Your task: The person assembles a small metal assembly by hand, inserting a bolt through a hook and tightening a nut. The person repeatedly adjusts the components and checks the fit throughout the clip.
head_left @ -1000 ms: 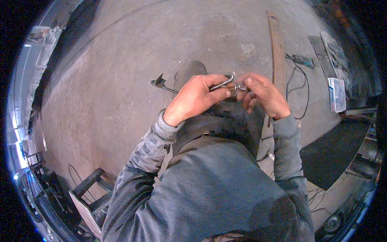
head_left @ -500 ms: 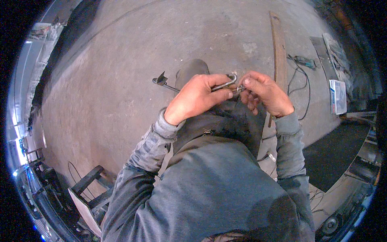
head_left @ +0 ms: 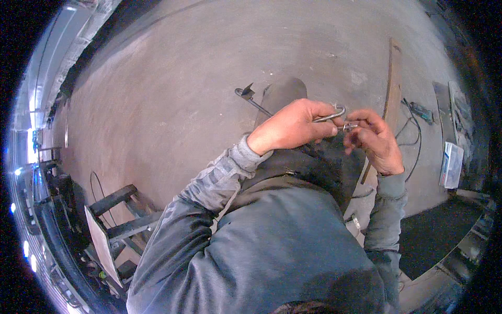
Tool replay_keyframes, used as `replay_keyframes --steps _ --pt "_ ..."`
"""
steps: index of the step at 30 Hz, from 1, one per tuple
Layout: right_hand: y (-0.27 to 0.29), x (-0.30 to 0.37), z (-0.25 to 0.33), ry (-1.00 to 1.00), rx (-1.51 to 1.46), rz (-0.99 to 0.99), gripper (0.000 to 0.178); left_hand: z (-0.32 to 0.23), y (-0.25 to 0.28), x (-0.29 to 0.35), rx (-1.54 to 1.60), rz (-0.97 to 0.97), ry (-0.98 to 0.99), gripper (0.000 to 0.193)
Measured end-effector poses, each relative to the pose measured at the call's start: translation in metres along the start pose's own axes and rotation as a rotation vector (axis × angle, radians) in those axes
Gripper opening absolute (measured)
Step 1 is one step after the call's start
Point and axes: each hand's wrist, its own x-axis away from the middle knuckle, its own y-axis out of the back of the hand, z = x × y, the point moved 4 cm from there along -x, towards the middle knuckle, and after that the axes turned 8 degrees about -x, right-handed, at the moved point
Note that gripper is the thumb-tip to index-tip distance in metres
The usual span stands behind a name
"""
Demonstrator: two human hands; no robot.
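My left hand (head_left: 293,128) grips a bent metal U-shaped clamp (head_left: 334,113), holding it up in front of my chest. My right hand (head_left: 374,141) pinches a small metal piece, maybe a nut, at the clamp's threaded end (head_left: 349,126). Both hands meet over my grey hooded top. Below them on the concrete floor (head_left: 172,94) lies a dark flat metal piece (head_left: 280,94) with a thin rod and small bracket (head_left: 246,94) beside it.
A long wooden plank (head_left: 392,89) lies to the right, with a black cable (head_left: 413,136) and a small tool (head_left: 421,111) near it. A white box (head_left: 451,165) sits at far right. A dark metal frame (head_left: 112,220) stands at lower left.
Both hands have shifted slightly with the clamp; my right fingers have turned a little at the threaded end. Nothing else moved.
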Motion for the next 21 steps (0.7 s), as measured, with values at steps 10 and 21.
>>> replay_keyframes --steps 10,21 --pt "0.0 -0.004 0.005 -0.039 0.203 0.035 0.024 0.013 -0.001 -0.002 -0.071 0.004 -0.013 0.023" --pt "0.0 -0.003 0.007 -0.012 0.103 0.014 0.026 -0.004 0.002 0.001 -0.123 -0.001 -0.051 0.025"
